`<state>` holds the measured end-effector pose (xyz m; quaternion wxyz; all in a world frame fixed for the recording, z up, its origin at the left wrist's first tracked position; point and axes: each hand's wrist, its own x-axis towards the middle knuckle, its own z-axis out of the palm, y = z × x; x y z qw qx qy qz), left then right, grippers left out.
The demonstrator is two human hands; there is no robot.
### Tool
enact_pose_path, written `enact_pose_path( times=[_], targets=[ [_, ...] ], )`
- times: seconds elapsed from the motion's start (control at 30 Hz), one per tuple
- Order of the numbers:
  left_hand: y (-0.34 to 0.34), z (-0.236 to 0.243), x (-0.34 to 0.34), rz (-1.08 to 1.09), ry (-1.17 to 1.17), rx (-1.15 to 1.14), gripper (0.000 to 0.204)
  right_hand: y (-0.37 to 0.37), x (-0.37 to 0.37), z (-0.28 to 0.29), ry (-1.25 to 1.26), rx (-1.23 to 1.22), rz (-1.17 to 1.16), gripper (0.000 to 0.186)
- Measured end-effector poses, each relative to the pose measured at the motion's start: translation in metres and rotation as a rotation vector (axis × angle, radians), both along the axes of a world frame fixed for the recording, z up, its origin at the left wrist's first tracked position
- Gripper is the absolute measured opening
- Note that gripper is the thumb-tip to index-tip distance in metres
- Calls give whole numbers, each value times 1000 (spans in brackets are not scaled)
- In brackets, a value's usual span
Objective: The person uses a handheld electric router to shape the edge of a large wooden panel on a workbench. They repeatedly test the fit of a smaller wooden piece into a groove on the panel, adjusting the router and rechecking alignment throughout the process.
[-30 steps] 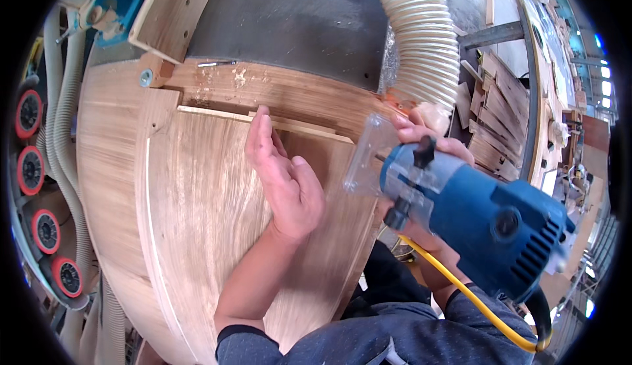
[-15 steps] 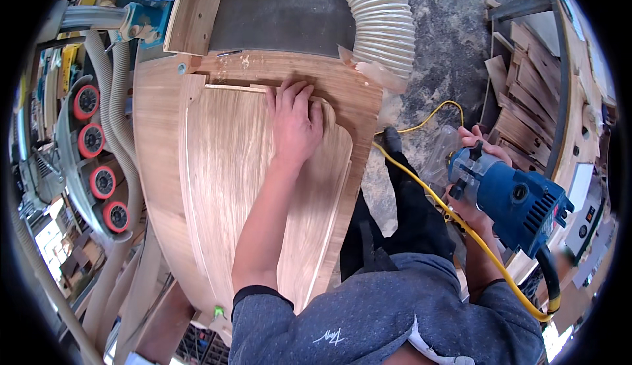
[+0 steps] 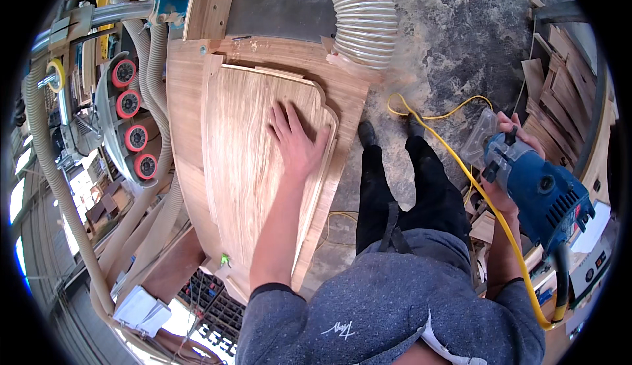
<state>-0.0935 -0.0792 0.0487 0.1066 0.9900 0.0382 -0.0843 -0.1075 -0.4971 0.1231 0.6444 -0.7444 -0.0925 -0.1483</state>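
Observation:
My left hand (image 3: 299,147) lies with spread fingers on a light wooden panel (image 3: 247,147), near its stepped, curved right edge. The panel has a moulded border and rests on a larger wooden board (image 3: 187,134). Out to the right, away from the board, my right hand (image 3: 503,199) grips a blue router (image 3: 548,184), a handheld power tool held tilted. A clear plastic guard (image 3: 478,138) sits at its front end. From its back runs a cord with a yellow length (image 3: 505,223) that passes by my right forearm.
A ribbed hose (image 3: 365,19) stands past the board's far right corner. The yellow cord loops over the dusty floor (image 3: 441,55) by my feet. Wood offcuts (image 3: 559,95) are piled at right. On the left are a machine with red-rimmed wheels (image 3: 136,138) and grey hoses (image 3: 161,82).
My left hand has come back from the panel's far edge and now lies flat on its face. The view has shifted, and my right hand still holds the router out to the right.

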Motion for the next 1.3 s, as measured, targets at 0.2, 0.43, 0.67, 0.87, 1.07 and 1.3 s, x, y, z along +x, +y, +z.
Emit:
enact_pose_path(
  times=[0.2, 0.43, 0.67, 0.87, 1.07, 1.3],
  targets=[
    [-19, 8, -87, 67, 148, 81, 117, -20, 6, -10, 80, 103, 33, 71],
    [1, 6, -127, 112, 170, 84, 112, -12, 10, -2, 29, 111, 66, 71],
    [12, 12, -132, 83, 133, 26, 102, 21, -9, 12, 52, 220, 103, 70],
    [33, 25, -147, 70, 203, -30, 103, 67, -25, 42, 29, 118, 76, 69],
    [46, 29, -159, 9, 216, -74, 105, 82, -61, 56, 16, -187, 0, 85],
    [55, 17, -173, -76, 153, -77, 107, 86, -146, 49, 395, -252, -132, 73]
  ],
)
